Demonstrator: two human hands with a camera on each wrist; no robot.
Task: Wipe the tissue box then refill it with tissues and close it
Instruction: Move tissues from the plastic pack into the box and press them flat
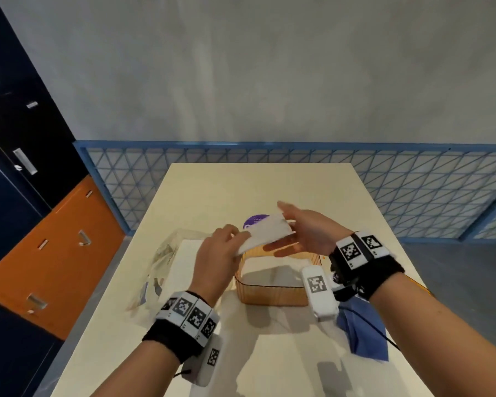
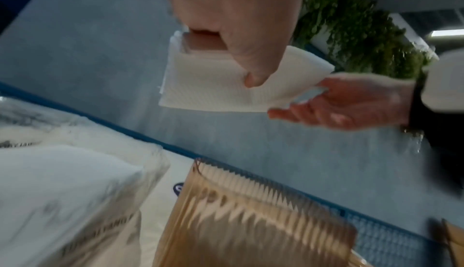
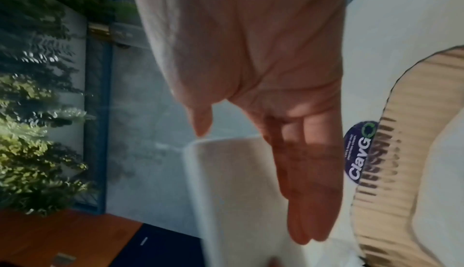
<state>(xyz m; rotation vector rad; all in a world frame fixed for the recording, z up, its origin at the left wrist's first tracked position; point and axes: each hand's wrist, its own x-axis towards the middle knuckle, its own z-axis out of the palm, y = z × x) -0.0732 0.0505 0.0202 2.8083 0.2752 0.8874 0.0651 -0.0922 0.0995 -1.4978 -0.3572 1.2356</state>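
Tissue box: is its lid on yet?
No. The amber tissue box stands open-topped below the tissue stack held by both hands.

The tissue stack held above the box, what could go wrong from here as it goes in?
1. The left hand pinches one end of the tissue stack, while the right hand only supports the other end with straight fingers; the sheets could fan out or slip.
2. The stack is tilted over the amber tissue box; an end may catch the rim and crumple.
3. The open tissue pack lies close by the left hand's side and could be knocked.
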